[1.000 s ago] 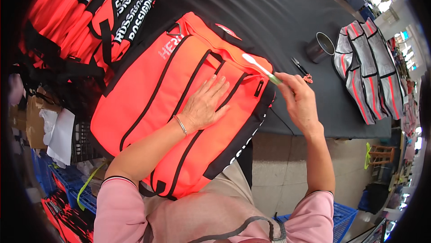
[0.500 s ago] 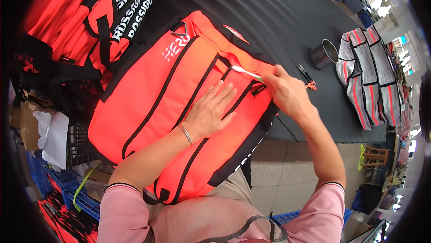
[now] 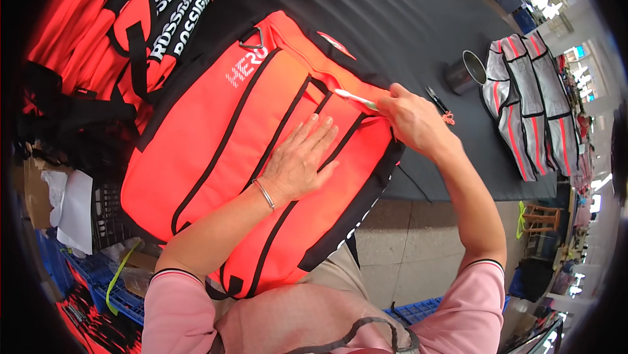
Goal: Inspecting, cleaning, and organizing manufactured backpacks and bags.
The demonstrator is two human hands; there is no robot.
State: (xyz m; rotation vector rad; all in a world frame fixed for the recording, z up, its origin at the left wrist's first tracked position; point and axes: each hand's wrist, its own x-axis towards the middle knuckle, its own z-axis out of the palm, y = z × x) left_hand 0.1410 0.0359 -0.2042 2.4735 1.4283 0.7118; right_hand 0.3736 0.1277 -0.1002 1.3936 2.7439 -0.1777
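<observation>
A bright red-orange backpack [image 3: 190,141] with black zip lines lies across the black-covered table and over my lap. My left hand [image 3: 297,158], a thin bracelet at its wrist, rests flat on the front panel with fingers outstretched. At the bag's upper right, my right hand [image 3: 415,118] grips a toothbrush [image 3: 356,98] by its pale green handle. Its white head lies against the red fabric beside the top seam, near a short black zip end. My fingers hide the rest of the handle.
Red and black bags [image 3: 98,33] are piled at the far left. A dark metal cup [image 3: 461,78], black thread snips [image 3: 434,98] and grey panels with red stripes [image 3: 526,105] occupy the table's right side. Blue crates [image 3: 124,298] stand at lower left, a wooden stool [image 3: 541,219] at right.
The toothbrush and my right hand have shifted slightly along the top seam. My left hand stays flat on the backpack. The whole view has moved a little.
</observation>
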